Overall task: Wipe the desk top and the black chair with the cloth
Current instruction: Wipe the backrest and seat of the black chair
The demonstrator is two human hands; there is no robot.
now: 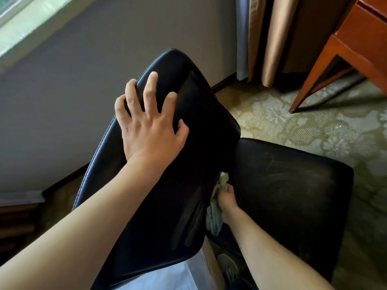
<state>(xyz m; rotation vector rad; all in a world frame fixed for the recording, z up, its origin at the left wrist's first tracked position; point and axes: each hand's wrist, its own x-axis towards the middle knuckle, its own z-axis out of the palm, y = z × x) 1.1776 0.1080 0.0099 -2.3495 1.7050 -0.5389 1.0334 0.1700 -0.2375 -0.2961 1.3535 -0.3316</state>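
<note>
Head view: at the far left, a pale window sill (31, 24) runs above a grey wall (73, 97). Next comes the left hand (146, 122), spread flat on the backrest (167, 185) of the black chair (293, 195); its fingers (151, 84) are straight and splayed, pressing rather than gripping, most likely to steady the chair while the other hand works. Lower and to the right, the right hand (227, 200) reaches into the crease where backrest meets seat, its fingers clenched around the pale green cloth (214, 216), which hangs bunched against the inner face of the backrest. That placement suggests the chair is being wiped now, at the joint where dust gathers. The seat looks dull, with faint swirl streaks across the leather. Beyond it lies a patterned green carpet (314, 126); tan curtains (278, 38) hang behind, and at the far right stands a corner of the reddish wooden worktop (360, 45), its top out of sight.
</note>
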